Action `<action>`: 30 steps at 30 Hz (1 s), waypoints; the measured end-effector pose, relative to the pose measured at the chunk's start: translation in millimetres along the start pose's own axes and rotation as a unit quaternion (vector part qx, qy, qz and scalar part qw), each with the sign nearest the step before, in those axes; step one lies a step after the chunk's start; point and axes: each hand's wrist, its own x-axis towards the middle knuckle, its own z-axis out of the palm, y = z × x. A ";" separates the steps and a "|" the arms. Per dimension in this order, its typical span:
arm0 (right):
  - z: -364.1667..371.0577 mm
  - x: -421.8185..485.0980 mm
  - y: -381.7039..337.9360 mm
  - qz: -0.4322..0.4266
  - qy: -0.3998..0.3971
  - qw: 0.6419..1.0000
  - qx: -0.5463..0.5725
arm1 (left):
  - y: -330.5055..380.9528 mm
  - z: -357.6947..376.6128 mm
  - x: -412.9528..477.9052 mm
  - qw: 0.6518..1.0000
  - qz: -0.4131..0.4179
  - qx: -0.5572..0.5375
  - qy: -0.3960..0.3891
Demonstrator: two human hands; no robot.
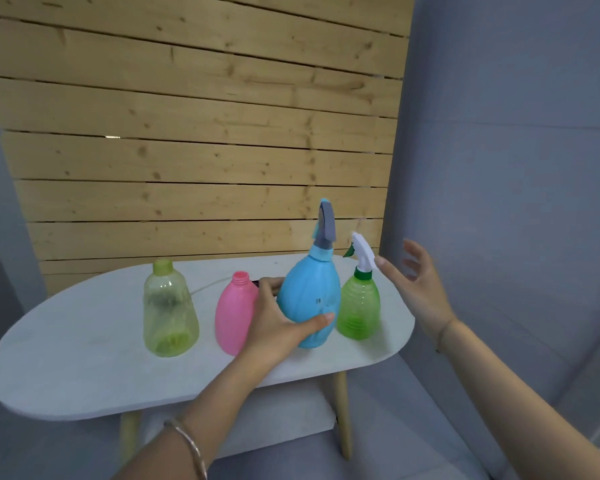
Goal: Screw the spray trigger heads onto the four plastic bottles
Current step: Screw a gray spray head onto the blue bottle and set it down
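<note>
Dark object [257,282] behind bottles, perhaps a trigger.

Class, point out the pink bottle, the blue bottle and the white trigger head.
pink bottle [232,317]: head view, on its body.
blue bottle [307,292]: head view, on its belly.
white trigger head [363,252]: head view, on its top.

A white oval table [84,358] fills the foreground, standing on pale wooden legs [342,410]. Behind it, a wall of light wooden planks [194,133] runs in horizontal rows, knots and dark gaps showing between boards. Grey walls [516,150] flank it on both sides. Below, a grey floor [395,438]. Soft, even light throughout.
</note>
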 end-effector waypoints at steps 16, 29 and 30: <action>7.8 26.6 107.0 0.103 -0.190 0.974 -0.071 | -81.5 40.4 52.8 0.997 -0.040 0.062 0.001; 21.2 33.2 111.6 0.077 -0.199 0.977 -0.021 | -82.3 41.6 53.4 0.995 -0.045 0.091 -0.006; 21.5 33.1 111.3 0.076 -0.200 0.977 -0.022 | -81.7 41.5 53.5 0.995 -0.047 0.093 -0.008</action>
